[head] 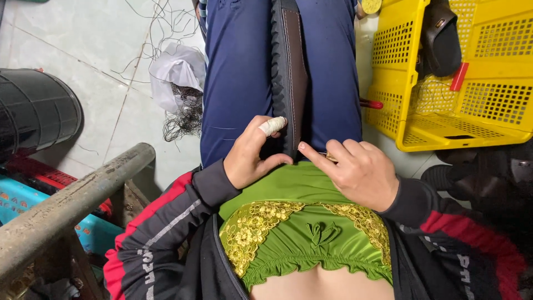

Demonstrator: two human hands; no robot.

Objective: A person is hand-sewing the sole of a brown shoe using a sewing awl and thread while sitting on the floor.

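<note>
The head camera is looking straight down at a seated person's lap, where a dark shoe sole (288, 72) with a toothed black edge and a brown inner strip is standing on edge between the blue-trousered thighs (236, 78), which seem to be clamping it so both hands are free. The left hand (252, 153) is curling half-closed against the near end of the sole, its bandaged finger (273, 126) pressing the strip, apparently to steady it. The right hand (358, 169) is closing in a pinch on a small pale object (328, 157), too hidden to identify, with the index fingertip meeting the sole's near edge. Beyond the right thigh, a yellow plastic crate (488, 105) is lying tipped on the tiled floor (89, 44) with a dark shoe (441, 39) inside. Toward the left edge, a rusty pipe (72, 197) is crossing near the left elbow, possibly crowding it; a black bin (36, 108), a white bag (175, 72) and loose threads (183, 114) are lying further off.
</note>
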